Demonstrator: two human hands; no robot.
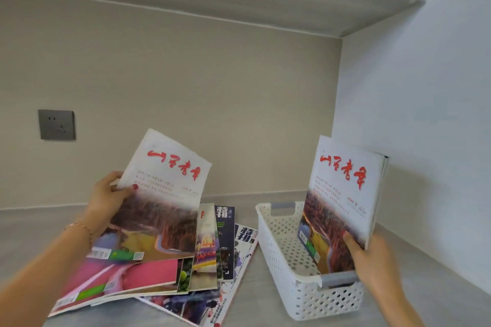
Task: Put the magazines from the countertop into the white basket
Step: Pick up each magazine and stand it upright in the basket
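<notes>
In the head view, the right hand [372, 260] pinched a red-titled magazine [342, 202] at its lower right corner, thumb on the cover, and held it upright with its bottom edge inside the white basket [292, 287], which stood toward the right end of the table [265, 308], near the side wall. This grip was closed on the magazine, and the copy leaned against the basket's right wall; whether its edge already touched the basket floor could not be told.

The left hand [106, 199] gripped a second copy of the same title [162, 194] at its left edge, thumb across the cover, and held it tilted above the loose pile of magazines [212, 255] lying fanned out on the table just left of the basket.

To do the step well, the right hand should probably lower its copy until it rests on the basket floor before letting go, keeping it against the right wall so room stays for the others. The left copy looked limp in a one-edge hold, so it would likely go in best spine-down, next to the first.
</notes>
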